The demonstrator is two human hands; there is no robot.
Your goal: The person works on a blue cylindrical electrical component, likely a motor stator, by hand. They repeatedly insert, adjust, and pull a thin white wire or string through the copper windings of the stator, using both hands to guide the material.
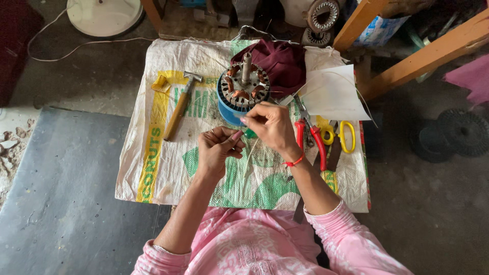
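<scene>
A blue motor stator point(240, 93) with copper windings and an upright metal shaft stands on a woven sack point(168, 168) spread over the low table. My left hand point(218, 148) is closed around a thin pale strand and a small green piece just in front of the stator. My right hand point(271, 126) pinches the same thin strand between thumb and fingers, close to the stator's near edge. A red thread band circles my right wrist.
A wooden-handled hammer point(180, 105) lies left of the stator. Red-handled pliers point(311, 137) and yellow-handled scissors point(341, 135) lie to the right, by a white paper sheet point(332, 94). A maroon cloth point(280, 61) sits behind. Wooden beams point(423, 56) cross the upper right.
</scene>
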